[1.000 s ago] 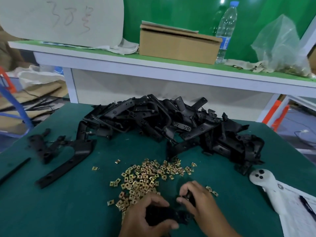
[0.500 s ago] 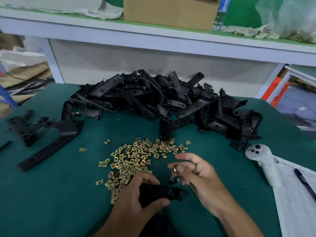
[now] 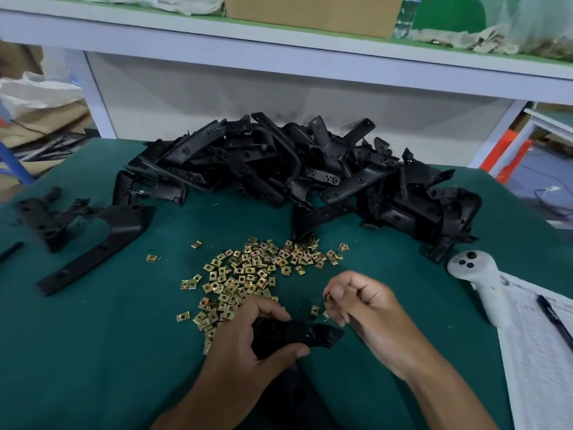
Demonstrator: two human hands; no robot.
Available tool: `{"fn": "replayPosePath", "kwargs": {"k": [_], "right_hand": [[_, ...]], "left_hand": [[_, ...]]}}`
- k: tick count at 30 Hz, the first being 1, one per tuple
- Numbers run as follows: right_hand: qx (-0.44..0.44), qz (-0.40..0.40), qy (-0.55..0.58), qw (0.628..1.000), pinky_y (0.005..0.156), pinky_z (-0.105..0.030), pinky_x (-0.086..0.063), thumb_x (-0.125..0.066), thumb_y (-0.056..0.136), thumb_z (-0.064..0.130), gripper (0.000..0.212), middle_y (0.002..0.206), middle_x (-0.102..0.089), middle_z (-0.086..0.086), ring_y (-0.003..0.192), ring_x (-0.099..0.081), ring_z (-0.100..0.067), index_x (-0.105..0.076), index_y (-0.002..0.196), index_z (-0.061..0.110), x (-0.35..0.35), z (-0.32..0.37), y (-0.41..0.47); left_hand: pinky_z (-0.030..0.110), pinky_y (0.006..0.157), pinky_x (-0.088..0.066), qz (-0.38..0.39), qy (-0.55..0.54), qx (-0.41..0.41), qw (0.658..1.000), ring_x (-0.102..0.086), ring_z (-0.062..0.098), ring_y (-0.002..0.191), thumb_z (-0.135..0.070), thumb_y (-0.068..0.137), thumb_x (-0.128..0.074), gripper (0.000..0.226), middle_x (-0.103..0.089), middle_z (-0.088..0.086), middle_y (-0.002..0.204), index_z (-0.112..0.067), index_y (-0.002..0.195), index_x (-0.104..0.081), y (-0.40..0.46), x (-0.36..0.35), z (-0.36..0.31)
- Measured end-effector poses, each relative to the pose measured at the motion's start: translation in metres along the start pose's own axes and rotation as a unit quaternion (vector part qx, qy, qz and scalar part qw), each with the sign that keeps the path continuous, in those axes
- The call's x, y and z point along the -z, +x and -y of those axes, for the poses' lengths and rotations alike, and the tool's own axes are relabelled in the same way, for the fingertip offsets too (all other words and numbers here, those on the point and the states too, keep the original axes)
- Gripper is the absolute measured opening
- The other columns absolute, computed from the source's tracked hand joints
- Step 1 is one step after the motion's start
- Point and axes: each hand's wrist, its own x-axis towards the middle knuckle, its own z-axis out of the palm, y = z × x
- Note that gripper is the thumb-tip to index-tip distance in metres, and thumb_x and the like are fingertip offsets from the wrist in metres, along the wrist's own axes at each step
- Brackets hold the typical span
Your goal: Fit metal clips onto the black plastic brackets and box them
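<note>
My left hand (image 3: 248, 342) grips a black plastic bracket (image 3: 313, 333) low over the green table (image 3: 93, 352), its holed tip pointing right. My right hand (image 3: 362, 308) hovers just right of that tip, thumb and fingers curled and pinching a small brass metal clip (image 3: 327, 297). A scatter of brass clips (image 3: 248, 274) lies just beyond both hands. Behind it sits a big heap of black brackets (image 3: 294, 172). A cardboard box (image 3: 313, 12) stands on the white shelf (image 3: 279, 54) at the back.
Two loose black brackets (image 3: 93, 231) lie at the left. A white handheld controller (image 3: 477, 280) rests at the right beside a printed sheet (image 3: 539, 367) with a pen (image 3: 555, 321). A water bottle (image 3: 406, 17) and rags sit on the shelf.
My right hand left the bracket, picked a clip from near the pile and now curls round it beside the bracket's tip. The camera tilted down and closer.
</note>
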Motion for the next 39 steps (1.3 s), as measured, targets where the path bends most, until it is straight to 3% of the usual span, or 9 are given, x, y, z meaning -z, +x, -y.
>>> {"fn": "replayPosePath", "kwargs": {"k": [6, 11, 20, 27, 31, 33, 39], "right_hand": [[0.008, 0.029, -0.078, 0.997, 0.062, -0.018, -0.048, -0.073, 0.087, 0.03, 0.004, 0.076, -0.071, 0.006, 0.07, -0.064, -0.006, -0.072, 0.088, 0.027, 0.0004, 0.0013, -0.0021], [-0.016, 0.055, -0.107, 0.993, 0.069, -0.014, -0.049, -0.073, 0.087, 0.031, 0.009, 0.087, -0.076, 0.002, 0.08, -0.068, -0.005, -0.076, 0.094, 0.026, -0.0006, 0.0036, -0.0037], [-0.043, 0.084, -0.138, 0.986, 0.07, -0.016, -0.051, -0.074, 0.089, 0.027, 0.003, 0.089, -0.076, 0.0, 0.08, -0.068, -0.009, -0.077, 0.089, 0.027, -0.0008, 0.0043, -0.0058], [-0.038, 0.035, -0.117, 0.992, 0.07, -0.015, -0.05, -0.073, 0.081, 0.039, 0.015, 0.087, -0.076, 0.001, 0.079, -0.068, -0.007, -0.077, 0.088, 0.026, -0.0058, 0.0034, -0.0046], [-0.063, 0.053, -0.111, 0.99, 0.065, -0.015, -0.049, -0.075, 0.087, 0.026, 0.004, 0.083, -0.075, 0.001, 0.072, -0.066, -0.007, -0.076, 0.085, 0.023, -0.0057, 0.005, -0.0059], [-0.068, 0.061, -0.111, 0.99, 0.065, -0.016, -0.049, -0.073, 0.09, 0.018, 0.008, 0.084, -0.075, -0.001, 0.071, -0.065, -0.008, -0.075, 0.083, 0.023, -0.005, 0.0062, -0.0066], [-0.061, 0.061, -0.105, 0.991, 0.074, -0.022, -0.054, -0.072, 0.084, 0.038, 0.014, 0.092, -0.076, -0.005, 0.087, -0.07, -0.02, -0.076, 0.08, 0.025, -0.0053, 0.0094, -0.0084]], "left_hand": [[0.012, 0.062, -0.05, 0.005, -0.006, 0.001, 1.0, -0.068, 0.006, 0.077, -0.054, 0.068, -0.079, 0.037, -0.069, -0.017, 0.093, -0.047, 0.098, -0.059, -0.0006, 0.0, -0.0015], [0.011, 0.06, -0.049, 0.003, -0.001, -0.007, 1.0, -0.069, 0.004, 0.075, -0.055, 0.07, -0.078, 0.036, -0.07, -0.019, 0.09, -0.048, 0.099, -0.057, -0.0004, 0.0008, -0.0018], [0.008, 0.058, -0.047, 0.009, -0.009, -0.011, 1.0, -0.069, 0.002, 0.071, -0.048, 0.075, -0.08, 0.033, -0.072, -0.018, 0.086, -0.045, 0.1, -0.058, -0.0006, 0.0004, 0.0004], [0.011, 0.058, -0.051, 0.011, -0.021, -0.006, 1.0, -0.07, 0.002, 0.072, -0.05, 0.075, -0.08, 0.034, -0.072, -0.019, 0.09, -0.046, 0.1, -0.057, 0.0, 0.0015, -0.0007], [0.008, 0.06, -0.049, 0.011, -0.022, -0.011, 1.0, -0.07, 0.001, 0.077, -0.048, 0.075, -0.08, 0.033, -0.071, -0.02, 0.094, -0.046, 0.099, -0.058, -0.0012, 0.0002, -0.0014], [0.005, 0.062, -0.047, 0.011, -0.018, -0.014, 1.0, -0.069, -0.001, 0.079, -0.047, 0.075, -0.08, 0.033, -0.07, -0.022, 0.096, -0.047, 0.099, -0.057, -0.0007, -0.0002, -0.0025], [0.01, 0.06, -0.05, 0.014, -0.021, -0.002, 1.0, -0.07, 0.002, 0.074, -0.049, 0.075, -0.078, 0.033, -0.07, -0.019, 0.094, -0.048, 0.099, -0.056, -0.0008, -0.0007, -0.0011]]}}
